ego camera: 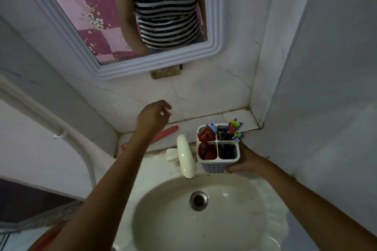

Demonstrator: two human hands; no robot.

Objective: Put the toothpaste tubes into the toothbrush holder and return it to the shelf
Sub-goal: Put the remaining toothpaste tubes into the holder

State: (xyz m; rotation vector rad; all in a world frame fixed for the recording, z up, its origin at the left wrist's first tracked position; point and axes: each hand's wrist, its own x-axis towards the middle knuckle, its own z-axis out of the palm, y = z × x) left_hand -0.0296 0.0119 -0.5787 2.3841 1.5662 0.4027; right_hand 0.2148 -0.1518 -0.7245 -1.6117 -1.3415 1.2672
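Against the right hand (pixel 247 162), the white four-compartment toothbrush holder (pixel 218 149) is sitting upright, the fingers wrapping its right side and lower edge in a closed grip, just above the rim of the sink (pixel 271 206). Red toothpaste tubes (pixel 207 142) are filling the two compartments farthest from that hand, and colourful toothbrushes (pixel 234 130) are poking out of the far compartment nearest it. Between the two hands, the cream tap (pixel 186 157) is standing just beside the holder. Over at the left hand (pixel 153 117), the fingers are hanging loosely curled and holding nothing, hovering above the tiled shelf (pixel 234 117). Directly beneath that hand and wrist, a red toothpaste tube (pixel 163 133) is lying flat on the shelf, partly hidden by the forearm.
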